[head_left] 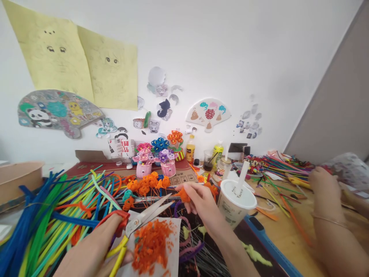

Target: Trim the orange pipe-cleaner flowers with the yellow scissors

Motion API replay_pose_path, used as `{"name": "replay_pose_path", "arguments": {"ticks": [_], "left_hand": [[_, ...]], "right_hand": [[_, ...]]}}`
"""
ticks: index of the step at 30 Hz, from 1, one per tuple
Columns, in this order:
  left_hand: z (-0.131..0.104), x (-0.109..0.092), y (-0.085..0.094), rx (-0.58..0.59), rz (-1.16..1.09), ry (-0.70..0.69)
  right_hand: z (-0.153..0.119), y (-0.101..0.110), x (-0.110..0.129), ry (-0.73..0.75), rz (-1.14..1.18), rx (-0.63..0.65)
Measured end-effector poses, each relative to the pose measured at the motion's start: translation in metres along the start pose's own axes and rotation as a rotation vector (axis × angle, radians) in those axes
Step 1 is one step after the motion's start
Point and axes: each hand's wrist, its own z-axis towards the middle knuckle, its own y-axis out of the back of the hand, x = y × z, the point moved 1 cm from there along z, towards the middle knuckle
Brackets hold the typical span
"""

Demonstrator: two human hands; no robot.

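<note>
My left hand (pixel 95 246) is closed around the yellow handles of a pair of scissors (pixel 138 223). The blades are spread and point up to the right, toward my other hand. Something red (pixel 122 222) shows at the left fingers; I cannot tell what it is. My right hand (pixel 198 202) pinches a fuzzy orange pipe cleaner piece (pixel 185 195) just beyond the blade tips, apart from them. Below the scissors, a white sheet of paper (pixel 174 227) bears a heap of orange fuzz clippings (pixel 151 246). Orange pipe cleaner flowers (pixel 147 184) lie behind the blades.
Coloured pipe cleaners (pixel 49 223) cover the left side. A lidded cup with a straw (pixel 235 204) stands close beside my right forearm. Small flower pots (pixel 144 169) and bottles (pixel 190 149) line the wall. At right, another person's hand (pixel 324 181) reaches over more pipe cleaners.
</note>
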Motion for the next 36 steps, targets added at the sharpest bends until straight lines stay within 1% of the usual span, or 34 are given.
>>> {"name": "replay_pose_path", "arguments": {"ticks": [2, 4, 5, 6, 8, 10, 13, 17, 19, 22, 24, 27, 29, 31, 36], "left_hand": [[0.002, -0.011, 0.009, -0.05, -0.085, 0.051], [0.003, -0.023, 0.016, -0.142, -0.203, 0.116], [0.004, -0.028, 0.017, -0.151, -0.286, 0.15], [0.005, -0.032, 0.016, -0.145, -0.427, 0.181], [0.005, -0.037, 0.012, -0.063, -0.681, 0.203], [0.003, -0.042, 0.006, 0.008, -0.78, 0.192], [-0.002, -0.049, 0.0, 0.071, -0.816, 0.187], [-0.01, -0.057, 0.001, 0.067, -0.876, 0.193], [-0.012, -0.057, 0.002, 0.047, -0.905, 0.195], [-0.013, -0.055, 0.002, 0.041, -0.943, 0.197], [-0.012, -0.053, 0.001, 0.04, -0.972, 0.212], [-0.01, -0.055, 0.0, 0.03, -1.017, 0.232], [-0.01, -0.058, 0.001, 0.038, -1.038, 0.212], [-0.011, -0.061, 0.001, 0.04, -1.055, 0.191], [-0.01, -0.065, -0.007, 0.015, -0.978, 0.179]], "right_hand": [[0.001, 0.0, -0.002, -0.023, -0.025, -0.012], [0.001, -0.001, -0.005, -0.046, -0.038, -0.004], [0.0, -0.001, -0.006, -0.056, -0.036, 0.003], [-0.001, -0.002, -0.007, -0.066, -0.029, 0.012], [-0.002, -0.005, -0.01, -0.084, -0.008, 0.032], [-0.003, -0.007, -0.012, -0.1, 0.012, 0.05], [-0.004, -0.011, -0.014, -0.116, 0.039, 0.07], [-0.007, -0.013, -0.009, -0.12, 0.071, 0.106], [-0.009, -0.013, -0.004, -0.077, 0.117, 0.169], [-0.013, -0.013, 0.003, 0.016, 0.227, 0.301], [-0.015, -0.014, 0.005, 0.031, 0.31, 0.34], [-0.017, -0.021, 0.002, 0.036, 0.411, 0.311], [-0.017, -0.027, -0.003, 0.067, 0.438, 0.234], [-0.017, -0.033, -0.008, 0.054, 0.48, 0.185], [-0.013, -0.039, -0.015, 0.04, 0.51, 0.132]]}}
